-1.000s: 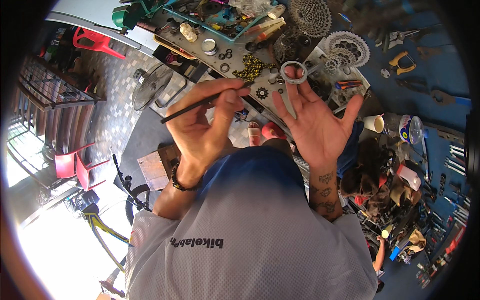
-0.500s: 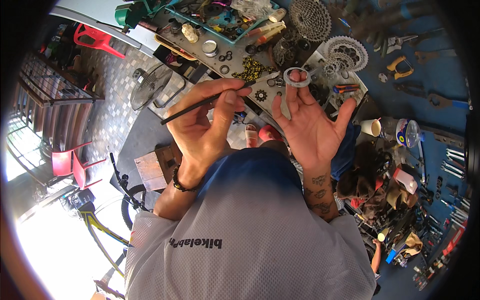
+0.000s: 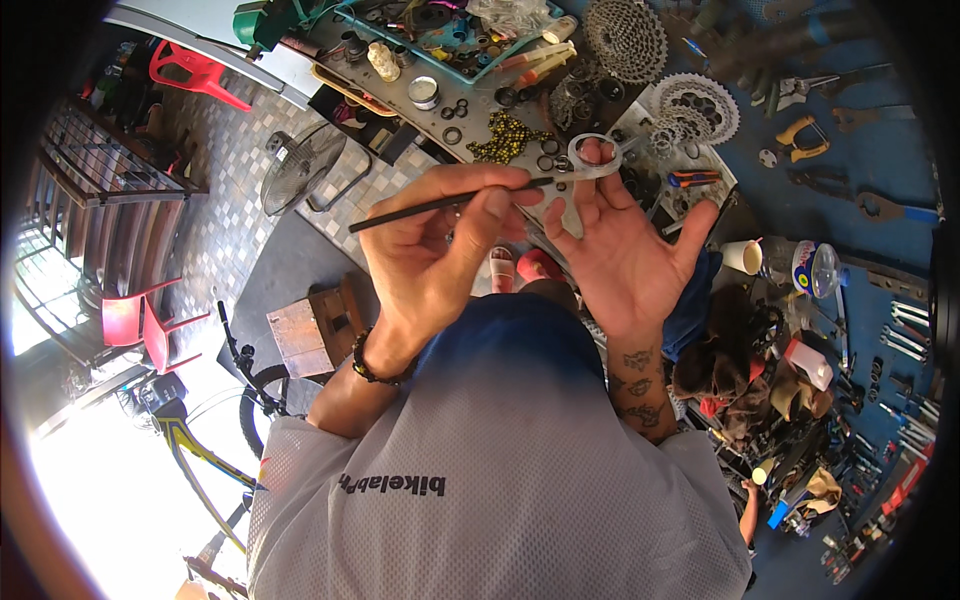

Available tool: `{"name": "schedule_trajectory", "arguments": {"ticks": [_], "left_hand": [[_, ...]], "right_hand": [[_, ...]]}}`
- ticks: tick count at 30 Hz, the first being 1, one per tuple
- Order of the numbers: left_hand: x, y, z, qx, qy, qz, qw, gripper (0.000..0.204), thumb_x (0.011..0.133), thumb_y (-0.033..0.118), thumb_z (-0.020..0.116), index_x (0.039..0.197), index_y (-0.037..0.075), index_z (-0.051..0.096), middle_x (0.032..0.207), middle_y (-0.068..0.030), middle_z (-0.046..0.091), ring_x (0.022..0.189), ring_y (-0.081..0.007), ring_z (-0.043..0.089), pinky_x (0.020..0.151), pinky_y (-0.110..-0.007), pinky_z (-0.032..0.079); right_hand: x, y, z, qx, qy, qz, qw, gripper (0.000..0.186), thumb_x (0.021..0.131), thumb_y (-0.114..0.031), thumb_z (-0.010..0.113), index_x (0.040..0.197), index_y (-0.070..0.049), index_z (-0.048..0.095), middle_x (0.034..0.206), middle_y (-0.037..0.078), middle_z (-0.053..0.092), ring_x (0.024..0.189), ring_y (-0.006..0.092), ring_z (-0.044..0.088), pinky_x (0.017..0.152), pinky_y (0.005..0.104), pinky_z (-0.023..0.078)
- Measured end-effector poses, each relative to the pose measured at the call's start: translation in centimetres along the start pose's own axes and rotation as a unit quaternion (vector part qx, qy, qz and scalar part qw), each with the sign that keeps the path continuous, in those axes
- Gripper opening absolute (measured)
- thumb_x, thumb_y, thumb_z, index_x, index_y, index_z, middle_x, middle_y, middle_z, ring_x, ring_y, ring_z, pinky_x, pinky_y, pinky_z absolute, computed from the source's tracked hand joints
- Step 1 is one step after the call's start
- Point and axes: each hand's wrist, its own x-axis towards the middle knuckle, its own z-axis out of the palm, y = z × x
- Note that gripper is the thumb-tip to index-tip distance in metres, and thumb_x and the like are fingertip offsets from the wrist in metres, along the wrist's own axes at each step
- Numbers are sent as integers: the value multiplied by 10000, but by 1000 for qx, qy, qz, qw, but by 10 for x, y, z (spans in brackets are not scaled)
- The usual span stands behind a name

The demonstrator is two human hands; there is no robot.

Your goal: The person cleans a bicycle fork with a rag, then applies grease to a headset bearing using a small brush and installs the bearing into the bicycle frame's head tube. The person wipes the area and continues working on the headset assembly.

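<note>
Pinched in my left hand (image 3: pixel 440 235) is a slim black-handled brush (image 3: pixel 400 212). Its pale tip points right and reaches the near side of a pale metal ring (image 3: pixel 574 155). Two fingertips of my right hand (image 3: pixel 635 260) are inside that ring and hold it up; the palm faces up and the thumb is spread out. Beyond the hands, on the workbench (image 3: pixel 440 118), lie a black and yellow chain (image 3: pixel 508 138), several small dark rings and an open round tin (image 3: pixel 423 93).
A teal tray (image 3: pixel 480 70) of small parts sits at the back of the bench. Bicycle cassettes (image 3: pixel 625 40) lie to its right, with pliers and wrenches on the blue surface. A paper cup (image 3: pixel 741 256) stands at right. A fan (image 3: pixel 300 170) is on the tiled floor at left.
My left hand has moved right with the brush, bringing its tip to the ring. My right hand stays nearly still, still holding the ring on its fingertips.
</note>
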Motion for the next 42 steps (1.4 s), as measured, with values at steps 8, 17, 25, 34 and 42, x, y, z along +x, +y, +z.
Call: {"name": "schedule_trajectory", "arguments": {"ticks": [8,17,25,34,42], "left_hand": [[4,-1,-6,70,49,40,996,191,1010,-4,642,1156,-114,699,1016,-191,759,851,-181,746,751,-284,627],[1,4,6,-43,10,5,999,185,1004,-13,657,1158,-103,702,1006,-193,771,802,-145,732,678,-245,608],[-1,12,0,10,61,-36,997,195,1031,43,650,1153,-102,699,992,-197,775,792,-157,739,717,-272,607],[0,16,-1,16,80,-41,996,201,1019,64,671,1112,-112,703,998,-167,754,857,-199,764,734,-286,613],[5,19,-4,49,41,-18,998,167,998,12,673,1112,-105,705,1021,-165,751,878,-204,763,721,-287,615]], "right_hand": [[0,-1,4,-23,1,-8,1000,1091,896,-792,592,1544,57,368,1619,115,409,1494,189,370,1233,500,280],[-2,5,-3,-89,1,-27,996,1126,916,-840,493,1559,76,371,1646,154,385,1542,230,327,1241,495,307],[-3,-2,-4,-227,-1,-71,971,1123,885,-826,575,1538,69,394,1613,161,407,1515,246,359,1250,536,276],[-4,-4,-9,-279,-39,-85,956,1121,887,-854,532,1516,69,438,1585,157,446,1500,244,387,1243,525,293],[-8,-7,-15,-229,-34,-65,971,1126,874,-876,521,1512,50,447,1571,126,471,1465,222,426,1226,520,302]]}}
